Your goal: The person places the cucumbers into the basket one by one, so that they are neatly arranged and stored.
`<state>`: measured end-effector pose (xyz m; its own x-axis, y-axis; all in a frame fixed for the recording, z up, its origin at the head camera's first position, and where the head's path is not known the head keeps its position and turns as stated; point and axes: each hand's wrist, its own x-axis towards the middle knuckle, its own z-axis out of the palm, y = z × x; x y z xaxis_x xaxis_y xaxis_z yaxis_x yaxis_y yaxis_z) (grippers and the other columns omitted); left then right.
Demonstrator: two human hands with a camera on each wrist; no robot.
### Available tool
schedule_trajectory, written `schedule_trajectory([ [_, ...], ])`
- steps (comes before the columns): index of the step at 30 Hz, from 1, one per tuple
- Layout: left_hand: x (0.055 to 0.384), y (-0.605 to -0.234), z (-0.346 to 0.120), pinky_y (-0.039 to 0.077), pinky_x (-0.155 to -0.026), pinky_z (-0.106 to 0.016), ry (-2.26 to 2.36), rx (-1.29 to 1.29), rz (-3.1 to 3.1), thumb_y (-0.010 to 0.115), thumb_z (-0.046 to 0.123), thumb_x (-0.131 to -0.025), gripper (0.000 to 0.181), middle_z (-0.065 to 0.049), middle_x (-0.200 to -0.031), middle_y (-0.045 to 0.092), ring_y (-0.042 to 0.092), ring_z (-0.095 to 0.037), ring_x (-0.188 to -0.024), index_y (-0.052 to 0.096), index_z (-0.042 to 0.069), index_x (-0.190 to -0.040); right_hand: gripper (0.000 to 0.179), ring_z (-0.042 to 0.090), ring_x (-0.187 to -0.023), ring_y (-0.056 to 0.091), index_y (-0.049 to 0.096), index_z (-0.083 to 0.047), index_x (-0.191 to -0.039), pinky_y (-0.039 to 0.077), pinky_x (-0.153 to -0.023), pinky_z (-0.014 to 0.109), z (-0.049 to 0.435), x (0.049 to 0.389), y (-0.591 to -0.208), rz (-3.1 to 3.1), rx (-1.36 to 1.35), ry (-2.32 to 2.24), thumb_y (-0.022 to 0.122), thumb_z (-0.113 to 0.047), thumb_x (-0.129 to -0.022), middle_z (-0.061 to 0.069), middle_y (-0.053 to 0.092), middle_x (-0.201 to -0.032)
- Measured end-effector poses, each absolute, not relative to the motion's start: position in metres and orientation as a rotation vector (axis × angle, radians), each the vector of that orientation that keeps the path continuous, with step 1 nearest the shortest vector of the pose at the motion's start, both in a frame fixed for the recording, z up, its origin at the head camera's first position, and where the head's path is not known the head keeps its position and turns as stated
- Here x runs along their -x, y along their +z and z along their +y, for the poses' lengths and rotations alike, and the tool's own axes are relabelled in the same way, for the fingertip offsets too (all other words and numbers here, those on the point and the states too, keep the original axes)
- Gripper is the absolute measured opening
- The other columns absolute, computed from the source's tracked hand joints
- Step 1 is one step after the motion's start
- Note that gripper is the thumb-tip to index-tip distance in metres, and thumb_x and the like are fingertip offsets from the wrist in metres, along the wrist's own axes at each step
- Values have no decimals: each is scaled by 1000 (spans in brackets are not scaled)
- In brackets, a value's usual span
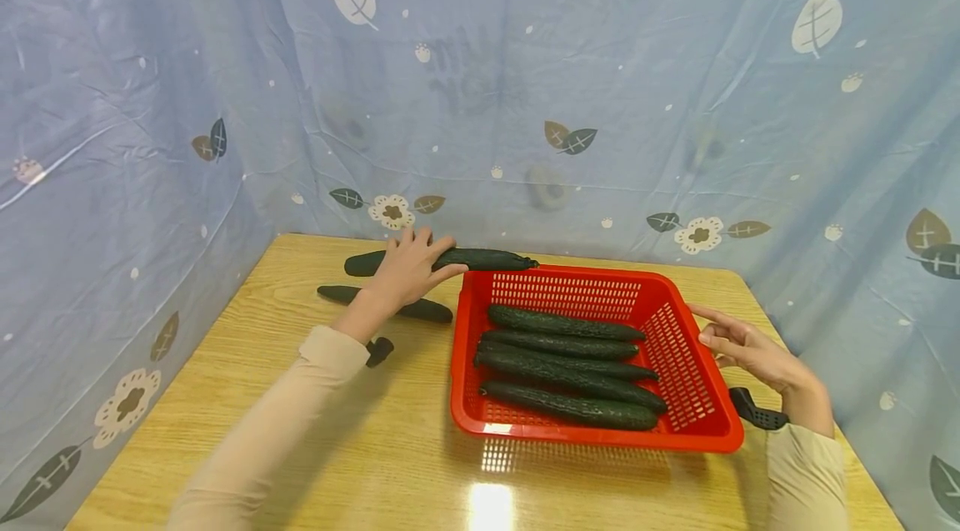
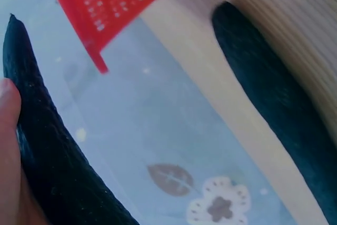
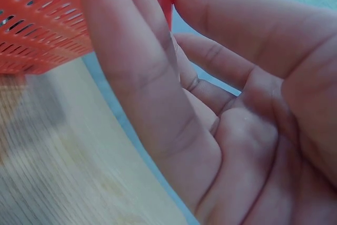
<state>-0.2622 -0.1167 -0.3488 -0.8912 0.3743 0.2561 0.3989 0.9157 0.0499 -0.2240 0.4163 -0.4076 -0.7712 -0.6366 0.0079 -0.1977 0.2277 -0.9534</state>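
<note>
My left hand [image 1: 411, 266] grips a long dark green cucumber [image 1: 487, 259] near its middle, at the back of the table. The tip of this cucumber reaches the back left corner of a red plastic basket [image 1: 459, 364]. In the left wrist view, the held cucumber [image 2: 47, 140] runs along the left side, with part of the hand at the edge. A second cucumber [image 1: 426, 310] lies on the table below my left wrist. My right hand [image 1: 757, 356] holds the basket's right rim, fingers and thumb on either side of it in the right wrist view.
Inside the basket lie several cucumbers [image 1: 570, 404], roughly side by side. The wooden table [image 1: 360, 448] extends in front and to the left. A blue patterned curtain [image 1: 480, 97] hangs behind the table and along both sides.
</note>
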Motion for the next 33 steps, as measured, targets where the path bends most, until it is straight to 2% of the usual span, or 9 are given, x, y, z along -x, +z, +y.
schedule_trajectory([
  [4, 262, -345, -101, 33, -68, -41, -136, 621, -2843, 43, 62, -89, 55, -13, -114, 46, 38, -33, -92, 46, 26, -131, 52, 10, -87, 60, 10, 3, -146, 53, -69, 33, 416, 224, -407, 2102, 743, -1578, 34, 1, -99, -3, 56, -98],
  [12, 262, -337, -70, 37, -75, -44, -100, 692, -2880, 38, 65, -88, 60, -13, -120, 46, 40, -33, -96, 43, 28, -135, 55, 6, -87, 58, 10, 3, -146, 53, -67, 29, 415, 224, -406, 2121, 681, -1594, 38, -2, -99, -6, 54, -99],
  [20, 260, -335, -37, 37, -78, -43, -34, 733, -2923, 29, 68, -88, 61, -11, -127, 42, 38, -30, -101, 37, 33, -137, 54, 9, -90, 61, 15, 1, -146, 54, -69, 33, 418, 223, -405, 2109, 702, -1621, 38, 3, -98, -2, 55, -101],
  [27, 260, -333, -12, 38, -85, -48, -30, 756, -2951, 26, 70, -87, 62, -10, -129, 42, 38, -31, -106, 33, 36, -139, 54, 9, -90, 60, 16, 0, -147, 54, -69, 32, 418, 223, -405, 2076, 713, -1639, 37, 5, -97, -2, 56, -103],
  [33, 260, -330, 9, 33, -96, -56, -42, 759, -3004, 23, 71, -86, 65, -10, -138, 36, 33, -37, -124, 28, 39, -142, 54, 8, -89, 60, 17, -1, -147, 54, -67, 30, 418, 222, -404, 2102, 681, -1631, 38, 4, -97, -2, 55, -106],
])
